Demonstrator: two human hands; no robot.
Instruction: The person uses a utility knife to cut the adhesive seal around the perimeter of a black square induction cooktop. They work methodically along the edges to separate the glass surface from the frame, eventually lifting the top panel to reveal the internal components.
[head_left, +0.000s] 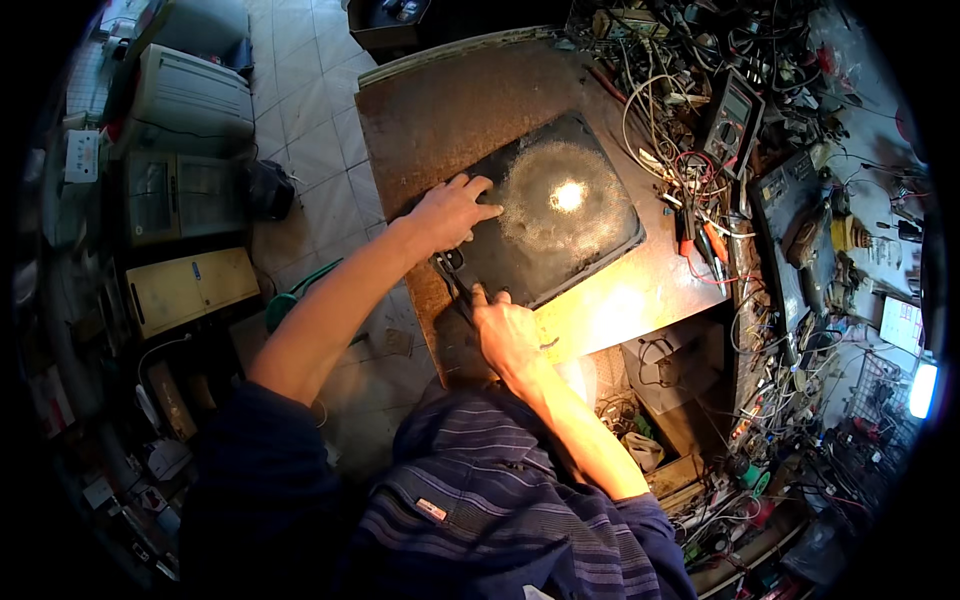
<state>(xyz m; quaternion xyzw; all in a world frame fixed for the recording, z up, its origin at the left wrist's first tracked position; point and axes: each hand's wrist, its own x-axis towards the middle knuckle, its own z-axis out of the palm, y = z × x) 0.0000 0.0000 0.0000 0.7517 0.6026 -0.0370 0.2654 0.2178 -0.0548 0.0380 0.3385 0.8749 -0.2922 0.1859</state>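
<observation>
A flat, black, square panel (560,225) lies at an angle on the brown worktop, its dark face speckled with a ring of texture and a bright glare spot. My left hand (450,212) rests on the panel's left part, with thumb and fingers apart. At the near left edge of the panel is my right hand (508,335), its fingers curled downward. A slim dark object (455,280) runs beside those fingers and along the panel's edge; its kind is not clear. The right palm hides whatever is inside it.
Tangled wires and a multimeter (738,110) crowd the right side of the worktop (440,130). Red and black test probes (700,240) lie near the panel's right corner. Below the near edge is an open compartment (670,380) with clutter. Cabinets (190,285) line the left.
</observation>
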